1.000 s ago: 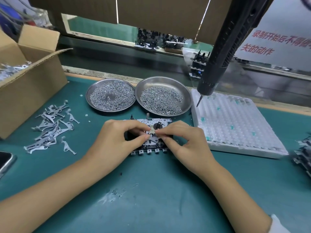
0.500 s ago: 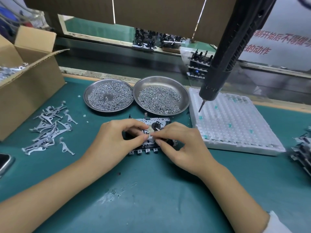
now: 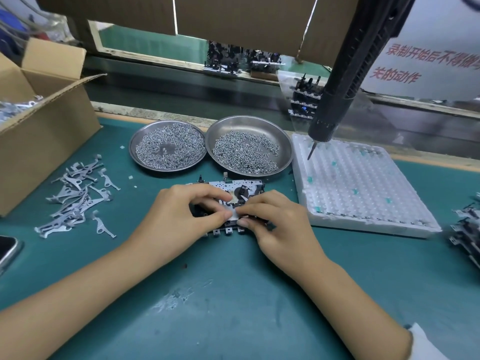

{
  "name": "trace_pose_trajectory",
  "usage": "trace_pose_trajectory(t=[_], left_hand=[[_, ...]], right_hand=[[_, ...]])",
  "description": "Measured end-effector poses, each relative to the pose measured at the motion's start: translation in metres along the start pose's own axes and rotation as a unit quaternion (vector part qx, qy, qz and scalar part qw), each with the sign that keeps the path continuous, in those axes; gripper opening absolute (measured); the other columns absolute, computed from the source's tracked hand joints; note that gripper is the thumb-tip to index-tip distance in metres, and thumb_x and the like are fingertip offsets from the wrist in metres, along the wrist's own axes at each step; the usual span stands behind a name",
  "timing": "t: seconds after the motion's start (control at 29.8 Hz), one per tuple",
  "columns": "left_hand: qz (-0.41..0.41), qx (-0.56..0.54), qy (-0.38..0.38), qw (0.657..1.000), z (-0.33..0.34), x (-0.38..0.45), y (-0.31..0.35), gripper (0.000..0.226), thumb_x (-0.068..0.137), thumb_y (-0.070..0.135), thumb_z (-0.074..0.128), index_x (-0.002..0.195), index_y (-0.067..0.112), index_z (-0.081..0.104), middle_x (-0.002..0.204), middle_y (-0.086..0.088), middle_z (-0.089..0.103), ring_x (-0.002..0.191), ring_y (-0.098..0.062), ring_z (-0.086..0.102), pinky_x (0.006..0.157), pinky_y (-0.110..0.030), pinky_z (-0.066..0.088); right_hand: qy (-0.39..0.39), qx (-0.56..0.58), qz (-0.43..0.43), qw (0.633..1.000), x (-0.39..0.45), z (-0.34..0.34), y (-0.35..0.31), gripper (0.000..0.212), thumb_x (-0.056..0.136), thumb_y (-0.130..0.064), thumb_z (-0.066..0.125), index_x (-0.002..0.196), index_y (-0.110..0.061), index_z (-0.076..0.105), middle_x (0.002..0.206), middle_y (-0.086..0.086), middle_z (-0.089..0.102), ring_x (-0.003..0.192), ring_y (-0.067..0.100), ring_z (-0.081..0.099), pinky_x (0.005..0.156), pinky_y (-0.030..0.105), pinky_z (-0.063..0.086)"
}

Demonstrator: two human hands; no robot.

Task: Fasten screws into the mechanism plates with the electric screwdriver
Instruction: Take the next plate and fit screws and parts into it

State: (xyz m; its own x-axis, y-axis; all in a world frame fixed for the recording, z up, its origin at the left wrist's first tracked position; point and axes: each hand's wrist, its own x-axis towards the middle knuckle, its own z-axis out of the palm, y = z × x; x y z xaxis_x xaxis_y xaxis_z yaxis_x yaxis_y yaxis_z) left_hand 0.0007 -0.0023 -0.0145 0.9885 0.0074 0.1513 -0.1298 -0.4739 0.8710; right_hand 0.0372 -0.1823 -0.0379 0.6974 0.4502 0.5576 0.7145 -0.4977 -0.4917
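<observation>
Both forearms are reaching in from the near edge, meeting over the mechanism plate [image 3: 228,187] lying on the green mat [image 3: 233,294]. The left hand [image 3: 174,216] is curling, thumb and fingers pinching a small pale part on the plate; the right hand [image 3: 280,224] is pinching it from the opposite side. Beyond, two dishes of screws [image 3: 245,153] are sitting; the electric screwdriver [image 3: 337,81] is hanging, untouched, over a white foam tray [image 3: 363,188]. Red Chinese writing on the far sign [image 3: 420,61] is showing, partly cut off

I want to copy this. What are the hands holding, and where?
Both hands, left and right, pinch a small pale part at its edges, on the mechanism plate.
</observation>
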Motion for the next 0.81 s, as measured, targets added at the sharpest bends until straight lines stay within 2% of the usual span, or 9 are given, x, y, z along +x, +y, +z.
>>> trace_pose_trajectory(t=[0.2,0.37,0.44,0.54,0.64,0.81], left_hand=[[-0.01,-0.009,-0.025,1.0,-0.002,0.003,-0.004,0.019,0.076,0.023,0.076,0.089,0.037,0.07,0.074,0.015,0.073,0.076,0.004,0.064,0.079,-0.014,0.047],[-0.008,-0.004,-0.024,1.0,-0.002,0.004,-0.006,0.02,0.076,0.023,0.077,0.087,0.038,0.07,0.073,0.016,0.072,0.074,0.009,0.062,0.076,-0.009,0.045],[-0.007,-0.006,-0.03,1.0,-0.001,0.005,-0.006,0.019,0.076,0.024,0.077,0.087,0.037,0.07,0.073,0.015,0.072,0.072,0.009,0.061,0.077,-0.01,0.046],[-0.008,-0.012,-0.039,0.999,-0.003,0.006,-0.006,0.019,0.076,0.024,0.077,0.089,0.036,0.07,0.075,0.015,0.073,0.072,0.008,0.062,0.08,-0.014,0.047],[-0.02,-0.02,-0.043,0.999,-0.006,0.009,-0.007,0.02,0.075,0.026,0.078,0.091,0.034,0.07,0.076,0.014,0.073,0.073,0.006,0.063,0.081,-0.021,0.049],[0.009,-0.03,-0.036,0.999,-0.003,0.007,-0.007,0.025,0.07,0.025,0.08,0.092,0.032,0.071,0.08,0.012,0.073,0.074,-0.004,0.064,0.079,-0.026,0.054]], right_hand=[[0.029,-0.009,0.015,0.999,-0.001,0.005,-0.003,0.007,0.073,0.001,0.073,0.079,-0.002,0.076,0.078,0.007,0.069,0.074,0.024,0.061,0.072,0.021,0.044],[0.042,-0.038,0.005,0.998,-0.003,0.012,-0.009,0.008,0.072,0.007,0.07,0.075,0.0,0.073,0.076,0.009,0.067,0.072,0.028,0.061,0.068,0.027,0.043],[0.027,-0.011,0.022,0.999,-0.001,0.007,-0.006,0.007,0.072,0.005,0.073,0.076,-0.001,0.074,0.077,0.008,0.068,0.075,0.026,0.061,0.07,0.025,0.044],[0.013,0.086,0.078,0.993,0.002,-0.001,-0.003,0.004,0.078,-0.001,0.073,0.079,-0.005,0.074,0.079,0.004,0.069,0.077,0.014,0.06,0.072,0.019,0.045],[0.052,0.15,0.133,0.978,0.005,-0.001,-0.002,0.007,0.085,-0.005,0.068,0.081,-0.008,0.074,0.079,0.002,0.069,0.078,0.014,0.062,0.074,0.026,0.049],[0.091,0.19,0.178,0.961,0.005,0.002,-0.001,0.009,0.086,-0.006,0.068,0.082,-0.011,0.074,0.079,-0.001,0.07,0.078,0.009,0.063,0.072,0.015,0.047]])
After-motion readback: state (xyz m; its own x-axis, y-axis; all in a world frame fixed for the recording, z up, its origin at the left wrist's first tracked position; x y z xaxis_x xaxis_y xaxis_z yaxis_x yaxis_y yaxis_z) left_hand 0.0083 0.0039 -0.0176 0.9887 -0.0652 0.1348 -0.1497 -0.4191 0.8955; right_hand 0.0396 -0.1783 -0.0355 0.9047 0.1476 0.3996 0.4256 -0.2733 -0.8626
